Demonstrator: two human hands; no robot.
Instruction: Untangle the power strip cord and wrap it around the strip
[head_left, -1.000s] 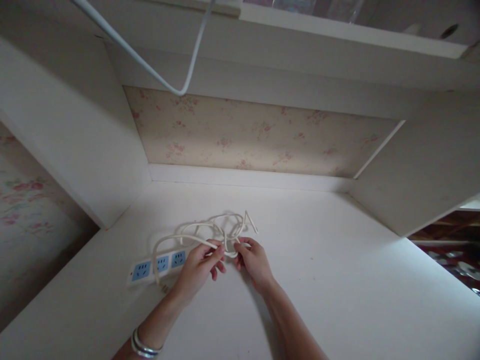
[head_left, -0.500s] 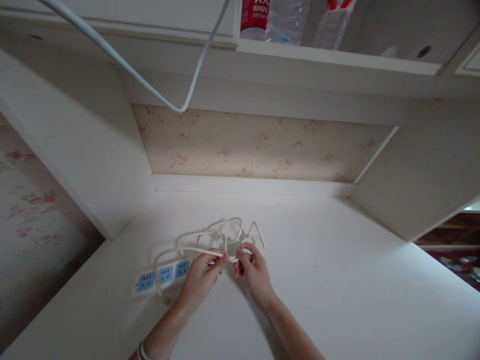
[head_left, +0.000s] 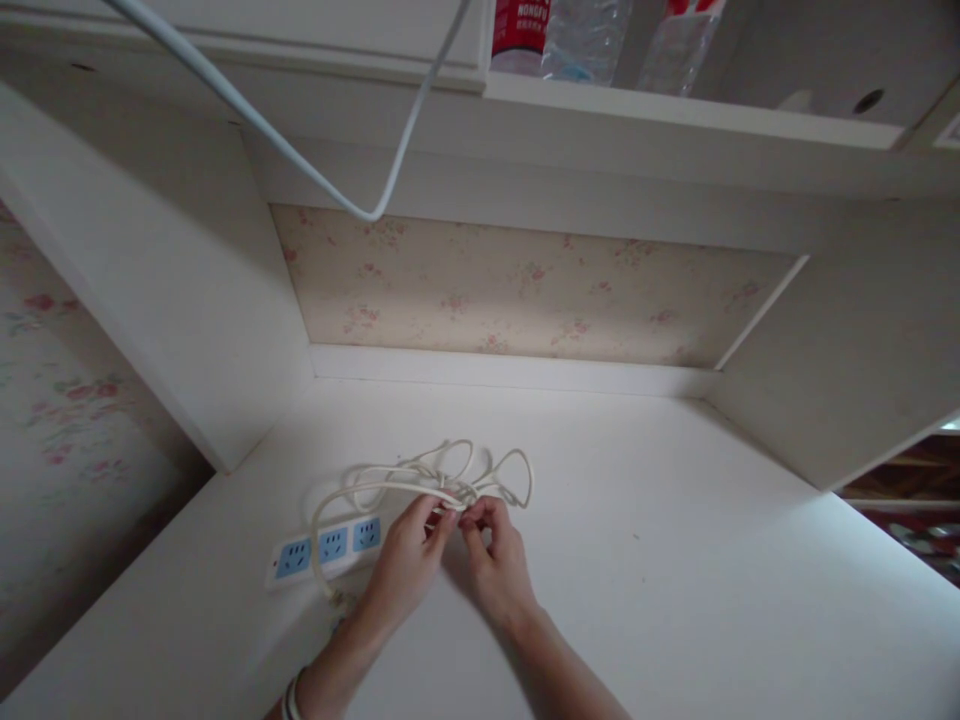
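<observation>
A tangled white power cord (head_left: 386, 487) lies in loops on the white desk, its knotted middle between my hands. My left hand (head_left: 412, 545) pinches the cord with thumb and forefinger. Close beside it, my right hand (head_left: 495, 550) has its fingertips closed on the cord at the same bunch; the exact grip is partly hidden. Left of my left hand sits a white power strip (head_left: 304, 570) with blue sockets. One length of cord arches over the strip down to a plug (head_left: 341, 600) near my left wrist, partly covered by the forearm.
The white desktop (head_left: 660, 500) runs back to a floral-papered wall (head_left: 480, 290) between side panels. Overhead, a shelf (head_left: 675, 108) holds a red-labelled bottle (head_left: 519, 35) and clear plastic bottles (head_left: 585, 40). A pale cable (head_left: 277, 140) hangs down at upper left.
My hands have drawn slightly closer together, the cord bunching between them. The loop beyond my right hand has become rounder and wider. The view has shifted a little.
</observation>
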